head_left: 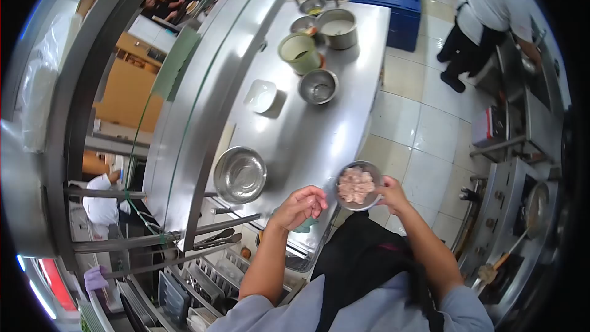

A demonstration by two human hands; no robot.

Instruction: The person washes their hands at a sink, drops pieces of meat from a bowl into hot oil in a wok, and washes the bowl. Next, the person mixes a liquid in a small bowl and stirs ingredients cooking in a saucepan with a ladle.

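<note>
My right hand grips the rim of a small metal bowl in front of my apron. Pale pink chunks that look like raw meat fill it. Just left of the bowl, my left hand is raised with its fingers loosely curled and slightly apart, and nothing shows in it. A green cloth or similar item, partly hidden, lies below that hand. Farther left on the steel counter sits a wide, shiny metal bowl.
On the counter's far part stand a white square dish, a metal bowl, a green tub and a steel pot. A stove with a pan is at right. A co-worker stands at upper right.
</note>
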